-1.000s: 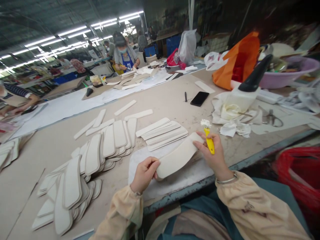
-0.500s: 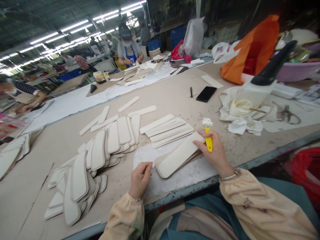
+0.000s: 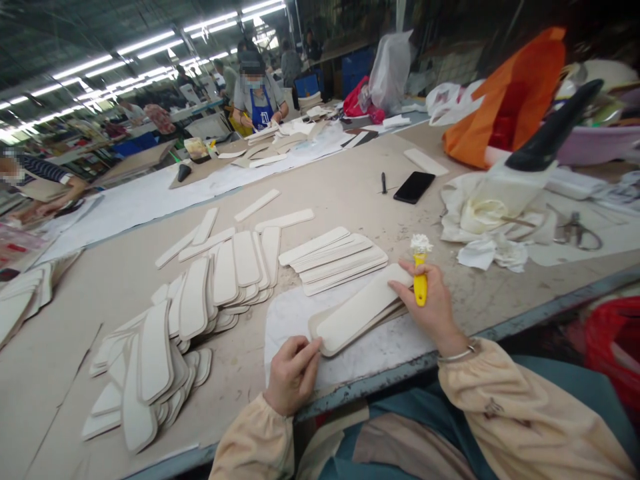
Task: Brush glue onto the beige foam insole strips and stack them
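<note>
My right hand is closed round a yellow-handled brush whose bristles are clotted with white paste. Its thumb and fingertips also hold the right end of a long cream strip with rounded corners. At the strip's lower left corner, my left hand is curled, its thumb and forefinger pinched at the edge. More strips lie under this one, on a white sheet. Just beyond it is a fanned stack of strips, and to the left spreads a large overlapping pile of similar pieces.
A black phone and a small dark tool lie farther back. To the right are a white jug with black neck, crumpled paper, scissors and an orange bag. Co-workers sit across the table.
My left hand has moved right, from beside the strip to its lower left corner. The right hand keeps the brush and the strip's other end almost where they were.
</note>
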Available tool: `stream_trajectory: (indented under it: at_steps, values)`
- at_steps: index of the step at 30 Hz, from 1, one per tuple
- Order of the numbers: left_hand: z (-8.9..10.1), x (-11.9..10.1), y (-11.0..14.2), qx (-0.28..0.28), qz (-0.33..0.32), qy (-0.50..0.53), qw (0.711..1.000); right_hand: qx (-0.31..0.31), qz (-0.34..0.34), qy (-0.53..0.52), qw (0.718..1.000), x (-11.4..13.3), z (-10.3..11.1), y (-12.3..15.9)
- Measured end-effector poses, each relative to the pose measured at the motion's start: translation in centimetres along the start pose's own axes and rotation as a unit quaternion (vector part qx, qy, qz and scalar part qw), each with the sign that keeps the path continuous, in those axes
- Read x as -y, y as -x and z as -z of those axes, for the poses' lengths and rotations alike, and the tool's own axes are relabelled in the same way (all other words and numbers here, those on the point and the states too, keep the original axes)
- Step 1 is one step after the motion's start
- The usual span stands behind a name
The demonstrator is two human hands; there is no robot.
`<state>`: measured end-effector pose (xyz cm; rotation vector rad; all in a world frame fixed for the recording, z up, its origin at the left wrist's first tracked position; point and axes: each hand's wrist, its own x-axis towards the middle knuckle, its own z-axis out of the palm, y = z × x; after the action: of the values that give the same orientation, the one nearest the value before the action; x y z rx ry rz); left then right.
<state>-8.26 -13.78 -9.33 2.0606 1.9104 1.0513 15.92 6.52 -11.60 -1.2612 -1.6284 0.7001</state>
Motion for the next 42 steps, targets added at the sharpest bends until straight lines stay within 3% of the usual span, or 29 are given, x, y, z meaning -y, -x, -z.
stream_trajectory:
  at_steps: [8, 29, 42]
  values:
    - [-0.3, 0.1, 0.1, 0.02, -0.047, -0.038, 0.998, 0.001, 0.003, 0.027, 1.0, 0.4, 0.1, 0.2]
    - [-0.5, 0.4, 0.2, 0.017, -0.049, -0.046, 0.998, -0.005, 0.03, 0.049, 0.998, 0.4, 0.2, 1.0]
    - [-0.7, 1.4, 0.1, -0.01, -0.096, -0.074, 0.993, -0.012, 0.01, 0.02, 1.0, -0.6, 1.1, -0.1]
